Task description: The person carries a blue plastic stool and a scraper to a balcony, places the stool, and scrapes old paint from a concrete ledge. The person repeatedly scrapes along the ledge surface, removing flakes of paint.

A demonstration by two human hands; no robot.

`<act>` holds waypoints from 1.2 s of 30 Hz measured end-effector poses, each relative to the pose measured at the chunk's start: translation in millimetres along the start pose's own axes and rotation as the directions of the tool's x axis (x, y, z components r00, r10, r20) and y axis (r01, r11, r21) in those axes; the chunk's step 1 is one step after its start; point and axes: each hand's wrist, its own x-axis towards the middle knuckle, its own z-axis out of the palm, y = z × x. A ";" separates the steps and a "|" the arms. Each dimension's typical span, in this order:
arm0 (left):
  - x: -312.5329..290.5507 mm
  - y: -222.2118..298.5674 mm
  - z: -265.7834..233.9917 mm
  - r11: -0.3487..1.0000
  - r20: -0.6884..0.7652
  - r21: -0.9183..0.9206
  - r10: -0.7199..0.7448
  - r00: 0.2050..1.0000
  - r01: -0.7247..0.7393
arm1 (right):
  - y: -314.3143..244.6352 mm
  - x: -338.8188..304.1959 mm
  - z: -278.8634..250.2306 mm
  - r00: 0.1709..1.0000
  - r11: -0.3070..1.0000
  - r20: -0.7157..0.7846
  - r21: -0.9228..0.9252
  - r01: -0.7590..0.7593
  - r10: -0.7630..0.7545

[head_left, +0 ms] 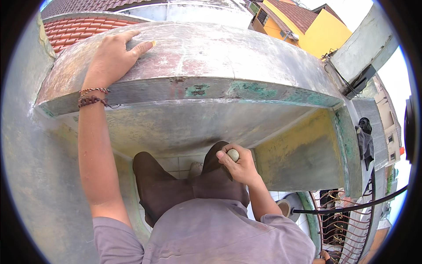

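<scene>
My left hand (113, 58) lies flat on top of a worn concrete ledge (211, 55), its fingers stretched out and its thumb apart. Patches of flaking green and reddish paint mark the ledge's front edge. Down by my right knee, my right hand (242, 169) is closed around a small rounded thing (233, 155), pale grey-green like a stone or ball. Only its round end shows between thumb and fingers; the rest is hidden in the palm. My dark trousers (167, 185) are below, with both knees close to the wall under the ledge.
A grey wall (26, 145) rises at the left, and a yellowish side panel (299, 154) closes the right. Dark cloth (365, 143) hangs by the right pillar, under a black box with wires (361, 82). A curved metal railing (347, 220) and a black cable (351, 209) are at lower right.
</scene>
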 end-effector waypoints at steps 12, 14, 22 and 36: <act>1.0 -3.4 0.4 1.000 -0.001 0.025 0.000 1.000 0.000 | 13.8 -45.4 -99.8 0.767 0.711 -0.639 0.512 0.482 -0.059; 1.1 -1.5 0.1 0.999 0.002 0.031 -0.010 1.000 0.010 | 26.2 -60.7 -84.9 0.854 0.686 -0.497 0.676 0.268 0.156; -2.3 -1.4 -2.3 0.999 -0.034 0.039 -0.004 0.999 0.005 | 10.9 -64.7 -3.0 0.966 0.501 0.257 0.841 -0.205 -0.037; -164.0 124.2 90.6 0.437 0.066 -0.887 -0.198 0.978 0.148 | 8.2 -5.8 52.7 0.991 0.565 0.130 0.815 -0.127 0.035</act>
